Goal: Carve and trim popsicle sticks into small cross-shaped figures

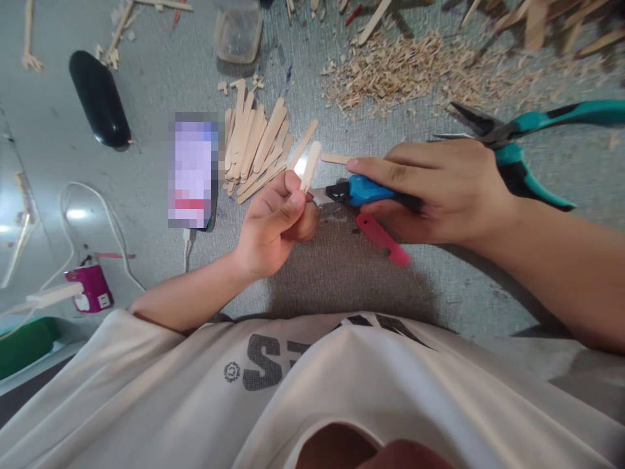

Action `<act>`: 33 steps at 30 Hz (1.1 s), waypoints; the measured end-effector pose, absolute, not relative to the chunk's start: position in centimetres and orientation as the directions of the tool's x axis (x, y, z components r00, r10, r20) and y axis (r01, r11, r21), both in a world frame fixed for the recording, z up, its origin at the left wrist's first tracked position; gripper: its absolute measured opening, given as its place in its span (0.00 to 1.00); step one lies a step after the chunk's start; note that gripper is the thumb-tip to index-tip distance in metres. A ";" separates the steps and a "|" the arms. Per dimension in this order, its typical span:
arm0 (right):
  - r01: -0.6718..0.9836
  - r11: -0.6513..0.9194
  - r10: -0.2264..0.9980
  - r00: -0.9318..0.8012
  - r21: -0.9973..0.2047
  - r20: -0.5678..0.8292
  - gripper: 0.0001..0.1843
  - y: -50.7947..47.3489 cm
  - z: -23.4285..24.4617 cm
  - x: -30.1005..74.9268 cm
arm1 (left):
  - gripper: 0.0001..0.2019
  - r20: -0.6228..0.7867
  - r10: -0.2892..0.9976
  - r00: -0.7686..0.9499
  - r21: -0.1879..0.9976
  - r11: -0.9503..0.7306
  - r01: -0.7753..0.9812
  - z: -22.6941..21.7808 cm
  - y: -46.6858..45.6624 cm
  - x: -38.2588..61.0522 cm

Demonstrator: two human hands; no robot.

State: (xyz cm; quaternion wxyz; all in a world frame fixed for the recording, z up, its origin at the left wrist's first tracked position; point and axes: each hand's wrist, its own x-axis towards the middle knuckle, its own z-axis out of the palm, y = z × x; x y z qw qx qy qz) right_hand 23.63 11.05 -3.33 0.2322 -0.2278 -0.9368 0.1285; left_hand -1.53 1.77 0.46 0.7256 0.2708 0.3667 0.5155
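My left hand point(276, 225) pinches an upright wooden craft stick point(310, 166) between thumb and fingers. In my right hand point(430, 189) is a utility knife point(368, 190) with a blue and black handle. Its blade points left and reaches the lower part of the stick, close to my left fingertips; whether it cuts into the wood I cannot tell. Another craft stick point(334, 158) lies by my right index finger. Just below the knife rests a pink-red flat piece point(383, 240) with a small hole.
A heap of craft sticks point(256, 140) lies beyond my left hand, beside a phone point(193, 172) on a cable. Wood shavings point(415, 71) cover the far side. Teal-handled pliers point(512, 133) are at right. A clear container point(238, 32), black case point(100, 98) and purple adapter point(92, 288) also stand around.
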 end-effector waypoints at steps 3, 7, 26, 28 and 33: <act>0.293 0.845 0.466 -0.815 -0.448 0.345 0.31 11.3 -2.6 23.7 | 0.27 -0.273 0.941 0.202 0.793 0.338 -0.507 0.0 1.8 -1.8; 0.110 0.814 0.395 -0.825 -0.570 0.404 0.23 11.5 -1.6 23.2 | 0.27 -0.280 0.934 0.223 0.775 0.356 -0.521 -0.6 1.7 -2.2; 0.194 0.794 0.495 -0.757 -0.577 0.427 0.17 9.8 -2.1 22.4 | 0.28 -0.285 0.935 0.213 0.810 0.354 -0.467 -0.6 1.3 -1.6; 0.233 0.807 0.509 -0.740 -0.542 0.439 0.17 9.6 -2.5 22.3 | 0.27 -0.281 0.938 0.205 0.812 0.346 -0.471 -0.6 1.2 -1.6; 0.342 0.864 0.498 -0.689 -0.371 0.526 0.20 9.2 -3.3 22.2 | 0.24 -0.286 0.941 0.182 0.788 0.339 -0.515 -0.1 1.1 -1.5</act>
